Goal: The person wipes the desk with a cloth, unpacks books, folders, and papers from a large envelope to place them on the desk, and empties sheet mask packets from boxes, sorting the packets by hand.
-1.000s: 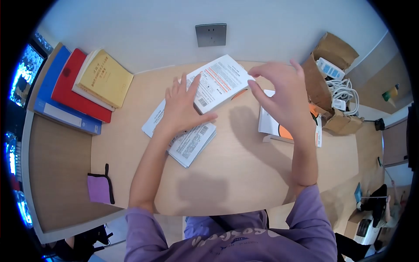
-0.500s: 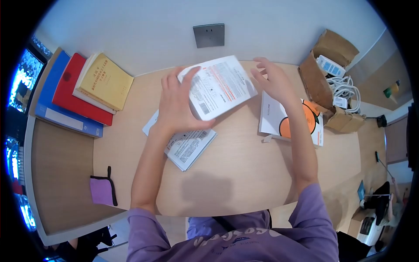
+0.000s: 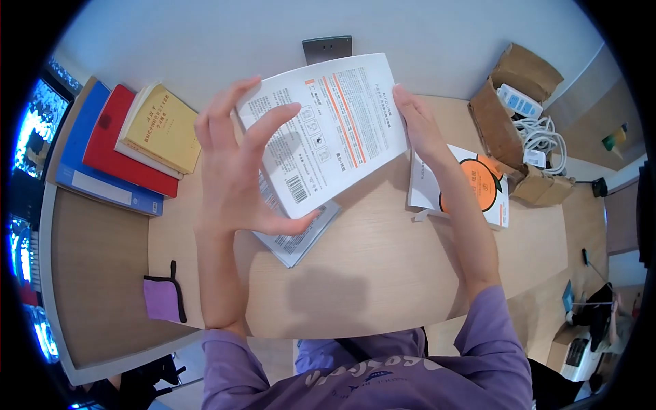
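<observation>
A white box (image 3: 335, 123) with orange stripes, small print and a barcode is lifted above the desk, tilted toward the camera. My left hand (image 3: 239, 157) grips its left side, fingers at the upper left edge and thumb at the lower edge. At its right edge, my right hand (image 3: 420, 130) holds it with the fingers partly behind. Beneath the box lie several printed flat packets (image 3: 301, 242), partly hidden by it and my left hand. Another white box with an orange fruit picture (image 3: 478, 184) rests on the desk behind my right forearm.
Blue and red binders (image 3: 130, 147) and a yellow book (image 3: 162, 130) stand at the left. A purple pouch (image 3: 162, 298) lies at the desk's left. At the right, an open cardboard box (image 3: 495, 126) holds white cables and a power strip. A person is in the far right background.
The striped white box has risen toward the camera and tilted up, now covering part of the wall socket. My right hand has closed on its right edge; my left hand has moved up with it.
</observation>
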Motion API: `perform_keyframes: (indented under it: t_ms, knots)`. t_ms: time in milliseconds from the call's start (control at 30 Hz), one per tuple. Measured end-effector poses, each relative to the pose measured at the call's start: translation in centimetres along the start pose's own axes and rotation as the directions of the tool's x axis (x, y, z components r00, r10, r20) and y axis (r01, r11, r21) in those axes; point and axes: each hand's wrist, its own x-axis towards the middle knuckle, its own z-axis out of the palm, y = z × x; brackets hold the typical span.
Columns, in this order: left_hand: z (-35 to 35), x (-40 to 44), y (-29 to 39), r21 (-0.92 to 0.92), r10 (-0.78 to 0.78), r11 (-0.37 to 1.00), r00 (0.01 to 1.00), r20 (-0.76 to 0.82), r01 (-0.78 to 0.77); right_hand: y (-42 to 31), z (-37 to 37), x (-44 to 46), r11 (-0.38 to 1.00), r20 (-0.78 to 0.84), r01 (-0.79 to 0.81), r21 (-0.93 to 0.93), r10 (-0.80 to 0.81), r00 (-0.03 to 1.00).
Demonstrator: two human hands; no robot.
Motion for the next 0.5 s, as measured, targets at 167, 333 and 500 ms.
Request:
perform_keyframes:
  t_ms: [167, 333, 500]
  knots:
    - [0.1, -0.5, -1.1, -0.153, -0.015, 0.988, 0.996, -0.086, 0.002, 0.4, 0.3, 0.1, 0.996, 0.010, -0.031, 0.078, 0.030, 1.000]
    - [0.3, -1.2, -2.3, -0.379, -0.112, 0.925, 0.965, -0.237, 0.015, -0.1, 1.4, -0.4, 0.952, -0.020, -0.155, 0.265, 0.166, 0.986]
    - [-0.1, -1.3, -3.7, -0.410, -0.193, 0.910, 0.938, -0.287, 0.062, -1.7, 2.0, -1.9, 0.788, 0.080, -0.189, 0.586, 0.176, 0.981]
